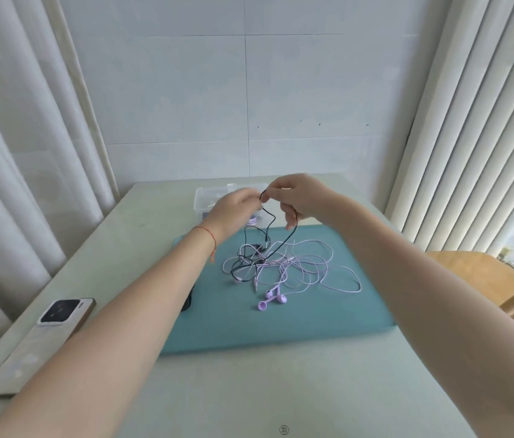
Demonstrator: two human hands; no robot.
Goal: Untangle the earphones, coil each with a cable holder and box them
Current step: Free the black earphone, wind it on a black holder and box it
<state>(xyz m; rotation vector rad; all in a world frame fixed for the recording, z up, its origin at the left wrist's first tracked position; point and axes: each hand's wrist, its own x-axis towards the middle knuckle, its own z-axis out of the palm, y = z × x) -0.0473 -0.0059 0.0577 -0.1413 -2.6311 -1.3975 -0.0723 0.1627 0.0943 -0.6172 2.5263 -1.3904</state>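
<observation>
Above mat [328, 314] | both hands' fingers pinch black cable [270, 227] | box [205, 197] half-hidden

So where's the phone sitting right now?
In the head view the phone lies face down near the table's left edge, left of the teal mat, beside the left forearm.
</observation>
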